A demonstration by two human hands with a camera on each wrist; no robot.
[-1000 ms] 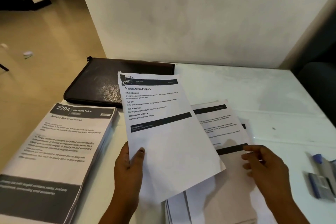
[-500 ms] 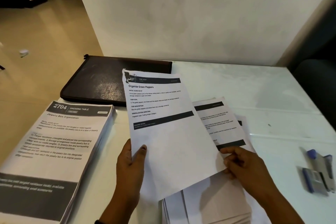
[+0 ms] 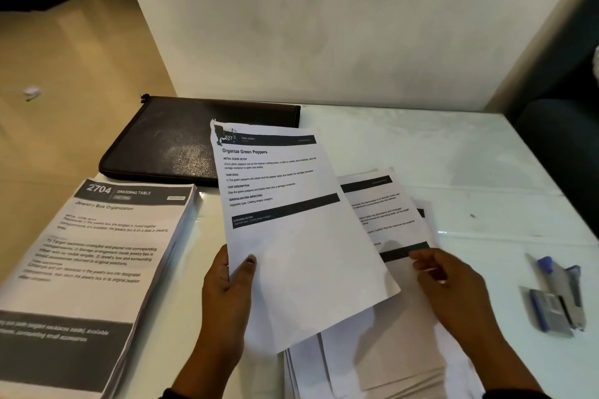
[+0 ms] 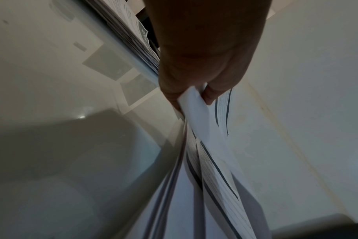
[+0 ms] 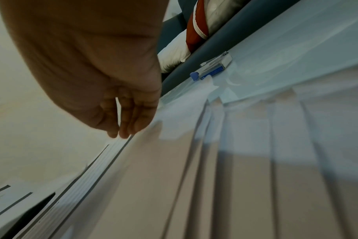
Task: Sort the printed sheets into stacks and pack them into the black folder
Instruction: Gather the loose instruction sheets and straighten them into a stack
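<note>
Currently, a printed sheet (image 3: pixel 301 236) headed "Organize Green Peppers" is held up off the tabletop (image 3: pixel 453 152) by the left hand (image 3: pixel 227 288), gripped at its lower left edge with the thumb on the printed face and the other fingers (image 4: pixel 209 97) curled behind it. From the left wrist view the paper's edge is seen clamped between thumb and fingers. The sheet is tilted, and its torn top left corner is seen against the black folder (image 3: pixel 168 142), which lies shut and flat at the back of the tabletop, near the wall.

A loose, fanned pile of sheets (image 3: pixel 389 350) is spread on the tabletop beneath and to the right of the held sheet. The right hand (image 3: pixel 453 295) is placed over this pile, its fingers (image 5: pixel 131 122) loosely curled with the tips at a dark printed band on the topmost page; whether that page is pinched or only touched cannot be told.

At the left, a thick, squared stack (image 3: pixel 87 269) topped by a page numbered 2704 and titled "Jewelry Box Organization" is set on the tabletop, just in front of the folder. Well apart at the right edge, a stapler (image 3: pixel 564 291) with blue parts and a small box (image 3: pixel 547 311) beside it are seen.
</note>
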